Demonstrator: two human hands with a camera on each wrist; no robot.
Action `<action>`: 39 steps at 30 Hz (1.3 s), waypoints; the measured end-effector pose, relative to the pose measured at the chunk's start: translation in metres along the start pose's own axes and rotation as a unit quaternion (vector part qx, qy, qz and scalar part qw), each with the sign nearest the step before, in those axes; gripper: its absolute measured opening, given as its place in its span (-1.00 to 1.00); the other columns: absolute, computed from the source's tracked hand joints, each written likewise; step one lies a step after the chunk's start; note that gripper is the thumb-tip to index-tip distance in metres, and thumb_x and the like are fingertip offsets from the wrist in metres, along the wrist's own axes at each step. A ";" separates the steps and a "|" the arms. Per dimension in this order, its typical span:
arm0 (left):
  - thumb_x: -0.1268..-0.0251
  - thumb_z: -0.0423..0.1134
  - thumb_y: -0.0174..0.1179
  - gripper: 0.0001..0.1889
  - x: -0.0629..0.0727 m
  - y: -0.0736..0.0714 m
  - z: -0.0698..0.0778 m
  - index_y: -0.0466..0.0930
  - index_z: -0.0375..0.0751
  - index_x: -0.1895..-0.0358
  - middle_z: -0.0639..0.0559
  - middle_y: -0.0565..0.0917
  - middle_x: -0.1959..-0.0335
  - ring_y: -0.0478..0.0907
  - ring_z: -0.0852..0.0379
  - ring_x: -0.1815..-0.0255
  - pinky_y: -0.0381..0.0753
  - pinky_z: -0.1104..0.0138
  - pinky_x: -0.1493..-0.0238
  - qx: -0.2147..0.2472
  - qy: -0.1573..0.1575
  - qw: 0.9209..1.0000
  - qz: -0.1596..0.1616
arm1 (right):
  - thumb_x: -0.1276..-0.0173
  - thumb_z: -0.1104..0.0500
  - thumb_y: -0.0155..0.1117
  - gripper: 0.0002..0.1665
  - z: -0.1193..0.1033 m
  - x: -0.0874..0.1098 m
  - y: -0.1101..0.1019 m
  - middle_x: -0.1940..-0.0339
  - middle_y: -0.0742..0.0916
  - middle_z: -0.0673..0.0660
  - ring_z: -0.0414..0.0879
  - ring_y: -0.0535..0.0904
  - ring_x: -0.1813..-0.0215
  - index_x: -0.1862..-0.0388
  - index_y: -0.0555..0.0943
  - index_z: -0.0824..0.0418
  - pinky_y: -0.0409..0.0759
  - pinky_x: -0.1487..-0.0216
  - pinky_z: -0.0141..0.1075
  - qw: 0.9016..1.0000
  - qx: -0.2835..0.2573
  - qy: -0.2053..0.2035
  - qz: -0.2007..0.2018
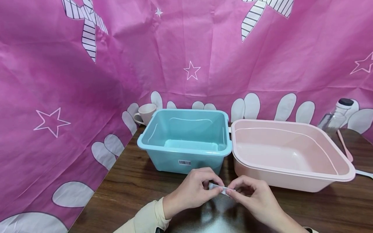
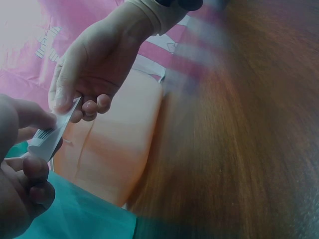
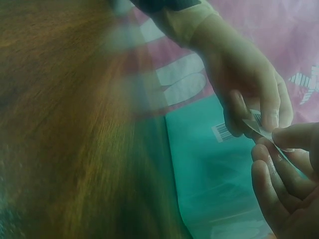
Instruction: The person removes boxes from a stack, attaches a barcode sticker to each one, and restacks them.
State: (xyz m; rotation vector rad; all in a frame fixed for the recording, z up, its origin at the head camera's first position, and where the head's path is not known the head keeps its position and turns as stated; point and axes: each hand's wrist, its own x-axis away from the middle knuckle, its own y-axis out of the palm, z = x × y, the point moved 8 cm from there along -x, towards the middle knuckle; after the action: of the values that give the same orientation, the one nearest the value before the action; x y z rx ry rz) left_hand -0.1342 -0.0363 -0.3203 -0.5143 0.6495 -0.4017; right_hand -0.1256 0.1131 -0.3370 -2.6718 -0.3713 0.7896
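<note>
A small white barcode label (image 1: pixel 223 191), bent along its length, is between the two hands in front of the bins. My left hand (image 1: pixel 195 189) pinches its left part with thumb and fingers. At the other end, my right hand (image 1: pixel 256 194) pinches it too. The left wrist view shows black bars on the label (image 2: pixel 46 142). In the right wrist view, a corner of the label (image 3: pixel 255 124) stands apart from the rest. Fingers cover much of it. Just behind the hands is a light-blue bin (image 1: pixel 186 152) with a barcode sticker (image 1: pixel 185 162) on its front.
A pink basin (image 1: pixel 279 181) stands right of the blue bin. A mug (image 1: pixel 146 111) is behind the bin at left. Far right are a black-capped glass bottle (image 1: pixel 341 108), a pink utensil (image 1: pixel 345 147) and a pale handle (image 1: pixel 364 174). Everything stands on a wooden table (image 1: pixel 122 184).
</note>
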 end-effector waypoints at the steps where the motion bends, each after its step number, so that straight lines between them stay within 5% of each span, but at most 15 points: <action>1: -0.20 -0.38 0.39 -0.94 0.000 0.000 0.000 0.77 -0.13 0.33 0.06 0.66 0.43 0.28 0.45 0.52 0.30 0.68 0.48 0.001 -0.001 1.000 0.001 | -0.19 0.41 0.46 -0.73 0.000 0.000 0.000 0.52 0.76 -0.02 -0.35 0.63 0.48 0.35 0.68 0.03 0.57 0.52 -0.42 1.000 0.002 -0.003 0.001; 27: -0.18 -0.39 0.39 -0.93 0.000 -0.002 0.002 0.78 -0.13 0.36 0.10 0.69 0.44 0.32 0.46 0.52 0.35 0.65 0.49 0.015 0.009 1.000 0.021 | -0.02 0.52 0.49 -0.60 -0.010 0.002 -0.006 0.56 0.73 -0.08 -0.41 0.56 0.49 0.38 0.69 0.02 0.47 0.51 -0.51 0.995 0.023 -0.086 0.035; 39: -0.19 -0.36 0.41 -0.94 0.000 -0.005 0.002 0.77 -0.13 0.29 0.09 0.69 0.43 0.28 0.51 0.55 0.36 0.64 0.50 0.018 0.014 1.000 0.021 | -0.12 0.45 0.49 -0.67 -0.007 -0.001 -0.009 0.56 0.71 -0.08 -0.31 0.56 0.52 0.38 0.67 0.01 0.47 0.51 -0.45 0.998 0.037 -0.026 0.034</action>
State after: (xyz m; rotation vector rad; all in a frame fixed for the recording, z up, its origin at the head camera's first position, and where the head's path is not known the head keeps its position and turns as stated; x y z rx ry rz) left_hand -0.1340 -0.0394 -0.3162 -0.4616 0.6775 -0.3805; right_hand -0.1238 0.1196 -0.3270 -2.6120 -0.2593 0.8780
